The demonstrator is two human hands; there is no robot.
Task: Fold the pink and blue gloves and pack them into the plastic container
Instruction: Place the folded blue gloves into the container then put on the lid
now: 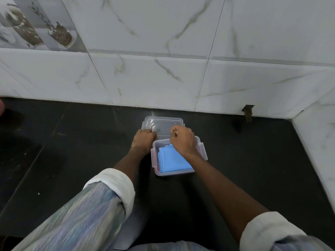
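A clear plastic container (pixel 204 151) sits on the black counter. The folded blue glove (pixel 172 162) lies on top inside it. A thin pink edge, the pink glove (pixel 158 166), shows under it along the left wall. Behind the container lies its clear lid (pixel 163 122). My left hand (pixel 144 138) grips the lid's near left edge. My right hand (pixel 182 139) reaches over the container's far rim and pinches the lid's near right edge.
The black counter (pixel 72 151) ends at a white marble-tile wall (pixel 163 78) just behind the lid. A second tiled wall (pixel 319 142) closes the right side. A small chipped hole (pixel 248 112) marks the wall base at the right.
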